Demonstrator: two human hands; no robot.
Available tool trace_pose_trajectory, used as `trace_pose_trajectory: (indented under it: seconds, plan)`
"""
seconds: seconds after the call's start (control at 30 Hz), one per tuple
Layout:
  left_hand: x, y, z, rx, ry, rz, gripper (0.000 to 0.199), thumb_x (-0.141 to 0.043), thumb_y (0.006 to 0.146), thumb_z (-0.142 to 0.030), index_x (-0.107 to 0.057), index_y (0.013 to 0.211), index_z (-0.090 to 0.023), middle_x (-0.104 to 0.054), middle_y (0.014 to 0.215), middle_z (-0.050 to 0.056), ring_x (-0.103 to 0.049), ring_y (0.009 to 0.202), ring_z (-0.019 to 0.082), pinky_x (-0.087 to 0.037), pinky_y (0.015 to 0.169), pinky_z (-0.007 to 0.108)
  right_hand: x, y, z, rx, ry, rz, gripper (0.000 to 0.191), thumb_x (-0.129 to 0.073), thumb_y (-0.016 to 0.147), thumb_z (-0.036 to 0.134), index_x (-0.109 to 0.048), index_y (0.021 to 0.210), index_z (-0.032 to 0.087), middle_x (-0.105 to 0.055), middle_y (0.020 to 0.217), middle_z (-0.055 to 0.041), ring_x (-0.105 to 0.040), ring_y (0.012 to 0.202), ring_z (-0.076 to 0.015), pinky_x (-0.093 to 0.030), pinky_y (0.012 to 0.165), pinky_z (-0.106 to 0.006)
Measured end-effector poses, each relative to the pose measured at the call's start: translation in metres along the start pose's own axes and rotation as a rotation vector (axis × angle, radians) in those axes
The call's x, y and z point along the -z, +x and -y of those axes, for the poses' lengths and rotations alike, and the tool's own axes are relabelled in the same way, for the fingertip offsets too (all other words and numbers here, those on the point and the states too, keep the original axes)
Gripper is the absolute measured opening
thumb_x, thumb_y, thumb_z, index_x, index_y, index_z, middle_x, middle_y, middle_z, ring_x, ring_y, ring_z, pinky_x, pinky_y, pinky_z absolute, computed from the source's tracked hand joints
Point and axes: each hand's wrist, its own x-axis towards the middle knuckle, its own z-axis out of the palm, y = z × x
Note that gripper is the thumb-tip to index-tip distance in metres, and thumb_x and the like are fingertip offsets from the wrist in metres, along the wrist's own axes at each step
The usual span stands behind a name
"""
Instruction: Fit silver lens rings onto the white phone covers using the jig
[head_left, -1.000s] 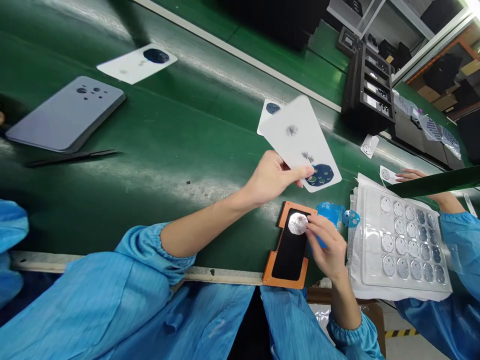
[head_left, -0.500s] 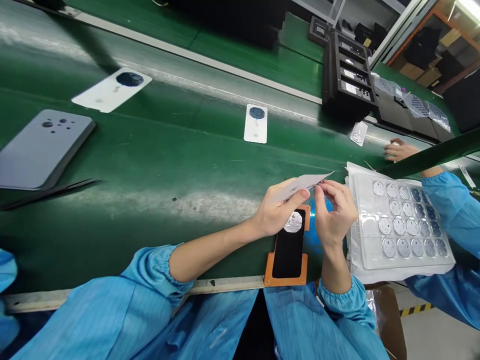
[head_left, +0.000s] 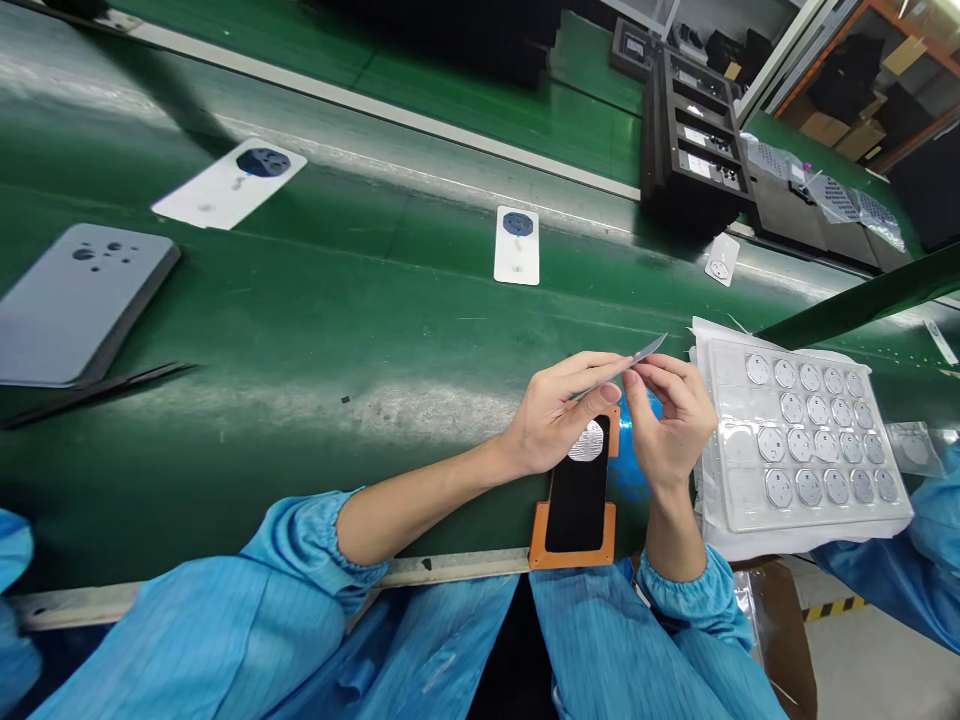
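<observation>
My left hand is closed around a thin pale panel, seen nearly edge-on and tilted up to the right. At the panel's right part, the thumb and fingers of my right hand pinch its edge. Below my hands lies an orange fixture with a black plate in it. A silvery ribbed disc shows at the plate's upper end, partly beside my left hand. Something blue and shiny lies between the fixture and my right wrist.
A clear tray of round pieces stands right. White cards with dark discs lie along the green belt. A grey block and black tweezers are left. Black trays stand at the back. A co-worker's blue sleeve shows at right.
The panel has turned more edge-on between my hands. The co-worker's hand and forearm have moved away from over the right side of the tray. The white cards sit slightly further right in view.
</observation>
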Motion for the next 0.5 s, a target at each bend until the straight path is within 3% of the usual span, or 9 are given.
trace_pose_trajectory:
  seconds: [0.27,0.5]
  plan:
    - [0.001,0.0,0.004,-0.101,0.085,0.02,0.039,-0.056,0.102,-0.041,-0.069,0.133,-0.022,-0.068,0.134,0.011,-0.067,0.118,0.024,-0.057,0.1,0.034,-0.001,0.0,0.0,-0.001,-0.016,0.01,0.01,-0.065,0.093,0.026,-0.074,0.093,0.022,-0.073,0.101,-0.0073,-0.072,0.092,-0.0198,-0.065,0.084,-0.039]
    - [0.0,-0.005,0.018,-0.253,0.277,0.098,0.054,-0.057,0.101,-0.027,-0.048,0.154,-0.025,-0.054,0.148,0.015,-0.058,0.133,0.026,-0.056,0.105,0.038,-0.004,0.003,0.003,0.099,-0.149,0.015,0.014,-0.06,0.092,0.02,-0.074,0.092,0.022,-0.077,0.096,-0.0064,-0.073,0.089,-0.0202,-0.062,0.079,-0.035]
